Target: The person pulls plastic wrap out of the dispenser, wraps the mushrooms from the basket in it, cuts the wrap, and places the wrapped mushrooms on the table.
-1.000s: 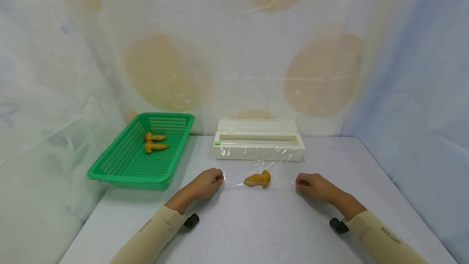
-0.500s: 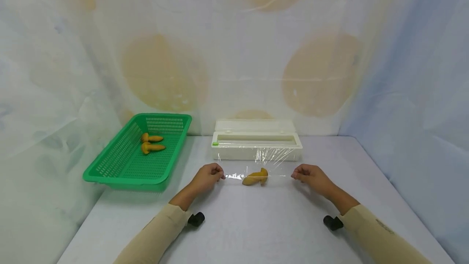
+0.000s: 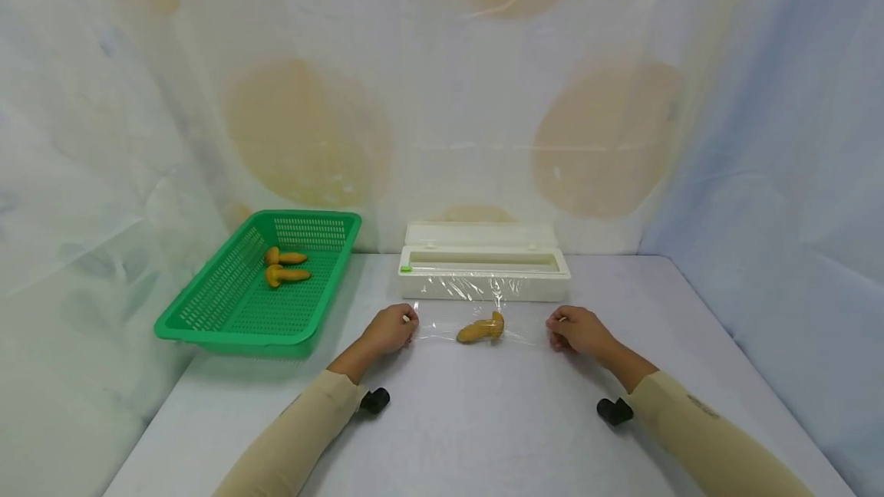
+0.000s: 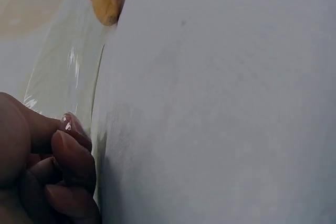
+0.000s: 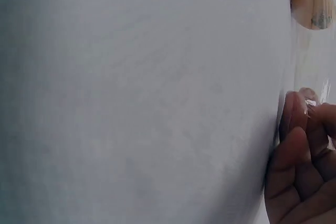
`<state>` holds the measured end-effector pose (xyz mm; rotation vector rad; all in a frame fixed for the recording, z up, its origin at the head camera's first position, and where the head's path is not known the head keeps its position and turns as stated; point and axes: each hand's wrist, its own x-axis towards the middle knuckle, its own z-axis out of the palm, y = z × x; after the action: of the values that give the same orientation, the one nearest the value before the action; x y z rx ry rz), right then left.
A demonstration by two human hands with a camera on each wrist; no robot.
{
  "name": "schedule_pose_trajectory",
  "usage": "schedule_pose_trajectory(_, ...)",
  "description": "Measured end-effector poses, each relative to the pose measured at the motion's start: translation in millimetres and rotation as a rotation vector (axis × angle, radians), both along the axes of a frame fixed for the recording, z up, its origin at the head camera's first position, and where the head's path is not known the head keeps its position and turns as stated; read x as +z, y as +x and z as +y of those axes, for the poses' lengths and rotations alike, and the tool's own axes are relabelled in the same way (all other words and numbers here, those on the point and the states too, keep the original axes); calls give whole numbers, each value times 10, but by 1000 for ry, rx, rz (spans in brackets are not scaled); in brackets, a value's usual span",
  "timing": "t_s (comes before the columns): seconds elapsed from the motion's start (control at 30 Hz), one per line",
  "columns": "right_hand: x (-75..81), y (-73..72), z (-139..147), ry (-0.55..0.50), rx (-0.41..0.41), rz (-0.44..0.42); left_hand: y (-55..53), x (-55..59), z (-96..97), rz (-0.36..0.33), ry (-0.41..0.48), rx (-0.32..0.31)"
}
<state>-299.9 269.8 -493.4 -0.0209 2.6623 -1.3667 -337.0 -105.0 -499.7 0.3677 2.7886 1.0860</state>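
Observation:
In the head view, my left hand (image 3: 394, 327) pinches the left near corner of a sheet of clear plastic wrap (image 3: 438, 326). My right hand (image 3: 578, 330) pinches the right near corner, and the sheet stretches between them from the front of a white wrap dispenser (image 3: 486, 285). A yellow-brown mushroom (image 3: 478, 330) lies midway between the hands, its cap toward the right; the film overlaps it. At the left wrist, thumb and fingertips close together on the shiny film, with the mushroom's stem (image 4: 107, 6) beyond. The right wrist view shows the mushroom's cap (image 5: 313, 4) past the pinching fingers.
A green plastic basket (image 3: 238, 338) stands at the left of the white table (image 3: 456, 436), holding two more mushrooms (image 3: 287, 274). The dispenser's lid (image 3: 481, 235) is raised at the back, and a green slider (image 3: 406, 268) sits at its left end. Sheeting walls surround the table.
Both hands have moved slightly back toward the dispenser, fingers pinching the film's near edge. That edge has gone back with them, and the mushroom has shifted a little the same way.

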Motion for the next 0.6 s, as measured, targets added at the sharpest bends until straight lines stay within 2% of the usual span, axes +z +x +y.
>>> schedule_pose_trajectory(0.17,-7,-37,-30,183,20,27,-30,11,19,33,-133,-19)
schedule_pose_trajectory(0.4,15,-67,-73,407,89,91,-51,44,49,33,-226,-27)
schedule_pose_trajectory(0.5,27,-65,-104,498,182,130,-61,37,46,52,-263,-60)
schedule_pose_trajectory(0.6,18,-68,-120,602,297,195,-75,21,31,107,-297,-146)
